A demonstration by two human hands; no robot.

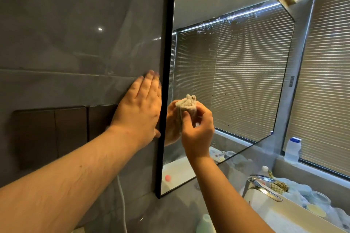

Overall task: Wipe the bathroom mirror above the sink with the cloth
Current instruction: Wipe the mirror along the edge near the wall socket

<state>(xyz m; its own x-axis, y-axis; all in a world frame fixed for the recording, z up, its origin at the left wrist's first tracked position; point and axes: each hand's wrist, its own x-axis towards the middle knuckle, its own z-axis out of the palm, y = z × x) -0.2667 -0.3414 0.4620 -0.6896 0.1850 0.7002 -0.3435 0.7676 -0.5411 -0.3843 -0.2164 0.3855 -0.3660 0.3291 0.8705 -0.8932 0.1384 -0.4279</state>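
Much of the mirror point(236, 66) stayed spotted at upper centre; right hand point(197, 128) pinched the bunched cloth point(186, 105) low at its left edge, left hand point(140, 108) flat on the wall point(66, 34).

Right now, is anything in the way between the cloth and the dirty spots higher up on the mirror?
Nothing visible. The right hand holds the bunched cloth against the mirror, with bare glass up to the spots. The left hand rests flat on the wall beside the frame.

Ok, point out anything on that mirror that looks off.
The mirror carries water spots and smears across its upper middle, thickest along the reflected light strip. The cloth in the right hand is working low, near the left frame, away from them.
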